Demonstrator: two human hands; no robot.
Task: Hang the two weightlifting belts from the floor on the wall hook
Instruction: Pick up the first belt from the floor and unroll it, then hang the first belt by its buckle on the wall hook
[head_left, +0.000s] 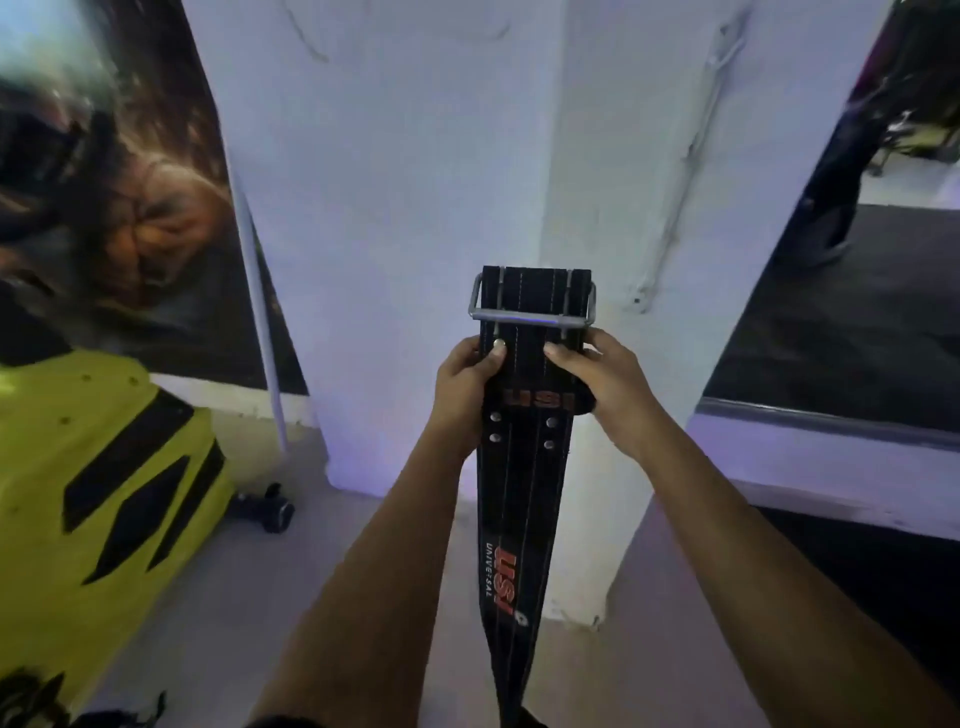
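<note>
A black weightlifting belt (522, 499) with red lettering hangs down in front of me, its metal buckle (532, 312) at the top. My left hand (467, 387) grips the belt's left edge just under the buckle, thumb on its face. On the opposite edge, at the same height, my right hand (605, 384) holds it. The belt is raised before a white pillar (467, 156). No wall hook shows in the head view, and no second belt.
A yellow machine panel (98, 478) with black stripes stands at the left, a small black wheel (270, 509) beside it. A dark poster (114, 197) covers the left wall. A mirror (852, 291) with a ledge is at the right.
</note>
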